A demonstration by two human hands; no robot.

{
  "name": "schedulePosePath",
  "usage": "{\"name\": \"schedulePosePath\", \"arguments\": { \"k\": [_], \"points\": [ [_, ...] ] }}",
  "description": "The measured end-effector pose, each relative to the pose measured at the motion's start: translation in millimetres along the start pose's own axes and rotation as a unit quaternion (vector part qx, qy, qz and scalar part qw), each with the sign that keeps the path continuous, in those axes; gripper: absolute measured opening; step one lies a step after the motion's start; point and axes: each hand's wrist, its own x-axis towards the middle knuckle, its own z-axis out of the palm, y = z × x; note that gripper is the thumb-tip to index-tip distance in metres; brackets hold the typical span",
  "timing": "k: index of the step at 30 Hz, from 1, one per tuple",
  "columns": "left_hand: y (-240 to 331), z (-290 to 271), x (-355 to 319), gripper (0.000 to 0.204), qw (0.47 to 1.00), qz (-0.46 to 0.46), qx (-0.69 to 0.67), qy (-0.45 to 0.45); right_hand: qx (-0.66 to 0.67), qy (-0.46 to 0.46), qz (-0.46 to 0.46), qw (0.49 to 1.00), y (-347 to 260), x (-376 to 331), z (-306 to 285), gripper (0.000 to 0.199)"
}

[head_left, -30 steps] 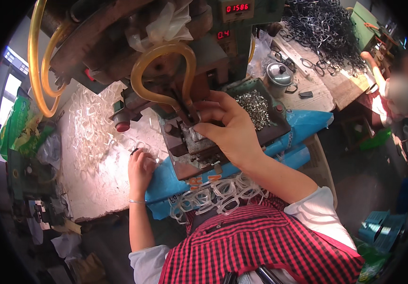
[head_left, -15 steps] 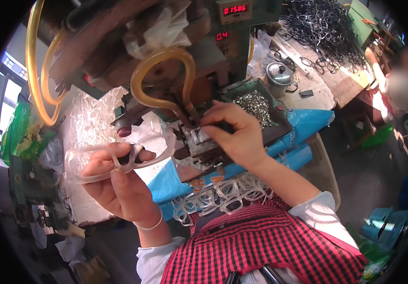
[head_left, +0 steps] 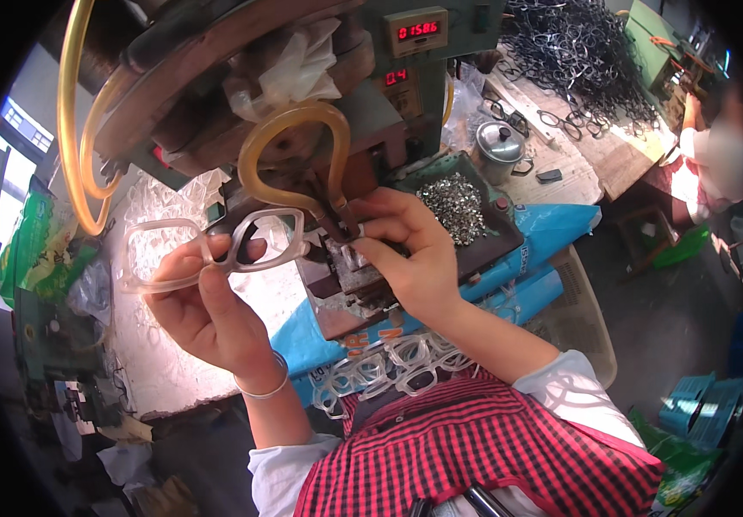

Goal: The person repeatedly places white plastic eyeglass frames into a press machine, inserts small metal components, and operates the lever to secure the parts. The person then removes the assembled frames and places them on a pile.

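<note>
My left hand (head_left: 221,319) is closed on a clear plastic eyeglass frame (head_left: 272,261), gripping it around the bridge and one rim. The frame is raised left of the machine's work point. My right hand (head_left: 419,258) is closed in a pinch at the small metal fixture (head_left: 356,274), just under the two dark metal tips (head_left: 337,222) of the yellow looped tube (head_left: 249,146). Whatever its fingertips grip is too small to make out. Beside that hand, a dark tray (head_left: 501,241) bears a heap of small shiny metal pieces (head_left: 453,207).
Several clear frames (head_left: 389,366) lie at my apron, along a blue plastic sheet (head_left: 552,233). More clear frames (head_left: 165,202) cover the left bench. Behind the tray stand a lidded metal pot (head_left: 501,142) and a pile of dark frames (head_left: 574,60). Another person (head_left: 725,164) is far right.
My left hand has tilted the clear frame, so its lens openings show more fully. My right hand stays pinched at the fixture; the whole view has shifted slightly.
</note>
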Motion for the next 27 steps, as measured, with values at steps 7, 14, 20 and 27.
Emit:
{"name": "schedulePosePath", "arguments": {
  "k": [7,14,20,27],
  "points": [
    [0,-6,-45,0.01,0.934,0.124,0.17,-0.288,-0.279,-0.049,-0.059,0.957,-27,12,-46,0.046],
    [-20,1,-64,0.023,0.869,0.288,0.192,-0.355,-0.496,0.069,-0.089,0.861,22,-6,-168,0.029],
    [-19,-1,-82,0.026,0.915,0.216,0.173,-0.293,-0.674,-0.01,-0.112,0.73,36,2,-143,0.022],
    [-30,-80,-126,0.031,0.867,0.129,0.465,-0.12,-0.655,0.035,-0.203,0.727,51,26,-128,0.01]
  ]
}}
